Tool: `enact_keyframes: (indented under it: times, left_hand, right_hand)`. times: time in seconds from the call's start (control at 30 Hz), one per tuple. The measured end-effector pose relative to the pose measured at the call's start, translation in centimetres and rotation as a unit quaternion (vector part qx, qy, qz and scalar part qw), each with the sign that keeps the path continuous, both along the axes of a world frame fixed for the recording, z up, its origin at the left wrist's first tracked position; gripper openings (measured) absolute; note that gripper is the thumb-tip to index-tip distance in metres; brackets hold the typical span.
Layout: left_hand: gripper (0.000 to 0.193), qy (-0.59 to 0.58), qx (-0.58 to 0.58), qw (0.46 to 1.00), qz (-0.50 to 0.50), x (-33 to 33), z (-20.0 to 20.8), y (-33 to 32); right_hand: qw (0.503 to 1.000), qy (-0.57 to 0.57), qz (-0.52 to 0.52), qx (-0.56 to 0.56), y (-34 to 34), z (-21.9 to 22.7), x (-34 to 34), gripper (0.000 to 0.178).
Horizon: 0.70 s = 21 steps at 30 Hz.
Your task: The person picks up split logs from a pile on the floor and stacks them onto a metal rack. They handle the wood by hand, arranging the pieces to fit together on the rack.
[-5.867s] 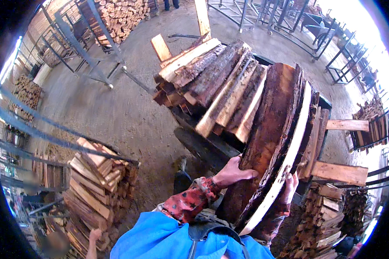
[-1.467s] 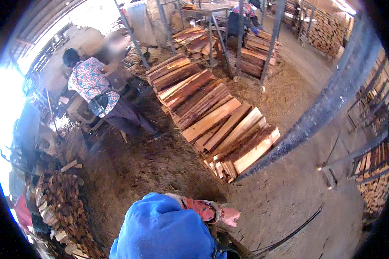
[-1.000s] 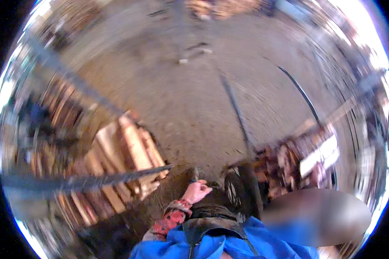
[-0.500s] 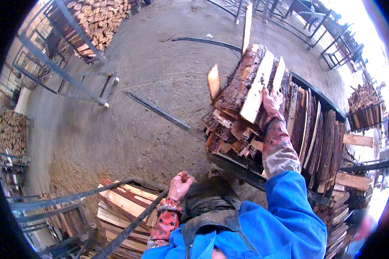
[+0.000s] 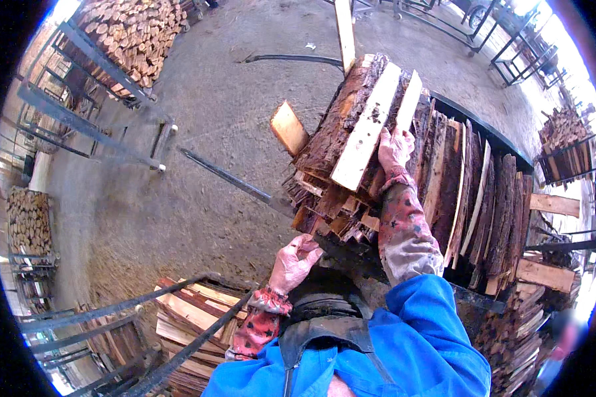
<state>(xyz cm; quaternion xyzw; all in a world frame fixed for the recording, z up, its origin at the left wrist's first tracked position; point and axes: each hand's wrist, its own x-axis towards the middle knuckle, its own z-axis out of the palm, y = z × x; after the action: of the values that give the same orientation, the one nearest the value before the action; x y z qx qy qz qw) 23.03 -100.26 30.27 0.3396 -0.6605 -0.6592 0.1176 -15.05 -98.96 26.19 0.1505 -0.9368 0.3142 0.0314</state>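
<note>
My right hand (image 5: 396,149) is closed around the lower end of a narrow pale wood slat (image 5: 409,99), which lies on a pile of bark-covered slabs. Just left of it rests a wider pale board (image 5: 369,126) with dark knots. Beside that board is a thick bark slab (image 5: 341,122). My left hand (image 5: 295,263) hovers near the close end of the pile, below the jutting wood ends (image 5: 338,215). Its fingers are loosely bent and apart, with nothing visible in them.
A dark metal rack (image 5: 483,135) holds upright slabs to the right. Short boards (image 5: 555,204) jut from its right side. A metal bar (image 5: 225,175) reaches over the floor. Nearer left, bars (image 5: 198,337) cross a stack of split wood (image 5: 185,308). A person in red (image 5: 566,341) is at lower right.
The pile has shifted left in view. My left hand has moved up and right toward the pile's near end, its fingers loosening. My right hand stays on the narrow slat.
</note>
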Motion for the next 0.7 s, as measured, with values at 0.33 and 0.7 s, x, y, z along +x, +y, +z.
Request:
enact_keyframes:
  times: [0.33,0.7]
  left_hand:
    - [0.043,0.106,-0.332,0.937,0.024,-8.1,6.7,-4.8]
    - [0.068,0.032,-0.428,0.897,-0.102,-15.8,5.4,-8.4]
  right_hand:
    - [0.999,0.011,-0.008,-0.039,0.7,0.4,0.4,0.052]
    - [0.997,0.073,-0.006,-0.033,1.5,0.2,0.5,0.053]
